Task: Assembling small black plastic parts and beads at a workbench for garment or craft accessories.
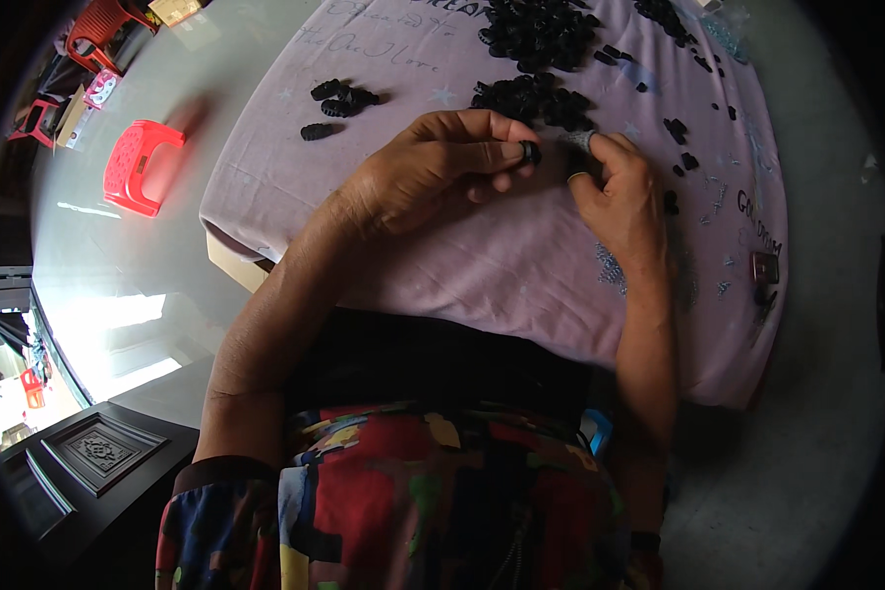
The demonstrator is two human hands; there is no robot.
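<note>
Over the pink cloth, my left hand (447, 162) pinches a small black ridged plastic part (530, 152) between thumb and fingers. Just to its right, my right hand (619, 192) is closed, its fingertips pointing toward that part without plainly touching it. A grey covering (582, 141) wraps one of its fingers. Whatever sits in the right fingertips is hidden or too small to name. Beyond both hands lies a heap of similar black parts (536, 101). A smaller group of black ridged pieces (344, 98) rests on the cloth to the left.
The pink cloth (442, 251) covers the table. Tiny silvery pieces, perhaps screws (610, 267), lie beside my right wrist. A larger black heap (536, 34) is at the far side. A small dark rectangular object (765, 266) sits by the right edge. A red stool (140, 167) stands leftward.
</note>
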